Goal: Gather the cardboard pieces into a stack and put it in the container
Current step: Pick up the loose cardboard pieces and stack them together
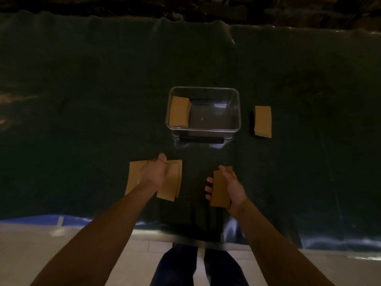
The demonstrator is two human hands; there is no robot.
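Note:
A clear plastic container [235, 112] stands at the middle of the dark table, with a stack of brown cardboard pieces [180, 112] inside against its left wall. My right hand [233, 187] grips a small stack of cardboard [220, 188] just above the table, in front of the container. My left hand [154, 174] rests on loose cardboard pieces [169, 182] spread flat on the table at the front left; whether it grips them is unclear. Another cardboard stack [262, 121] lies to the right of the container.
A dark green sheet [103, 100] covers the table, wrinkled along its far edge. Its front edge runs just past my forearms, with a pale tiled floor [31, 254] and my legs [198, 267] below. The room is dim.

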